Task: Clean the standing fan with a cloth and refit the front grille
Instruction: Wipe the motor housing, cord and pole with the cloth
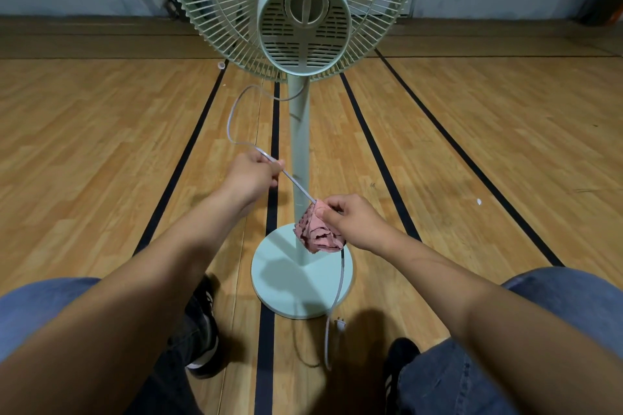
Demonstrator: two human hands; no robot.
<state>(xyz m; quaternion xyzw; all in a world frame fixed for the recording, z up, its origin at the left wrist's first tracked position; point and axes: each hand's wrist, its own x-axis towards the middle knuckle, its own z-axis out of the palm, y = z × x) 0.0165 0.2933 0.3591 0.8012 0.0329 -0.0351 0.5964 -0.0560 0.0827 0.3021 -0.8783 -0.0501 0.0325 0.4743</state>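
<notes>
The fan point(300, 10) stood on the floor point(101, 145) with its back to the camera: a pale green plastic motor housing with slotted vents and a round knob, ringed by a wire grille point(215, 20) of thin radial spokes. A smooth round pole point(300, 145) ran down to a flat disc base point(286, 280).

The left hand point(251, 175) pinched the thin grey cord point(296, 184) between curled fingers, holding it taut. The right hand point(354, 216) gripped a crumpled pink cloth point(318, 232), bunched around the cord just in front of the pole. Below the cloth the cord hung slack across the base to its plug point(340, 323), lying on the floor beside the base rim.

The floor was glossy wood-grain plank crossed by black lines, with wide room on both sides of the pole. Dark shoes point(202, 323) flanked the base closely. A small pale object point(221, 65) lay near the grille's lower left edge, possibly a cap, too small to tell.
</notes>
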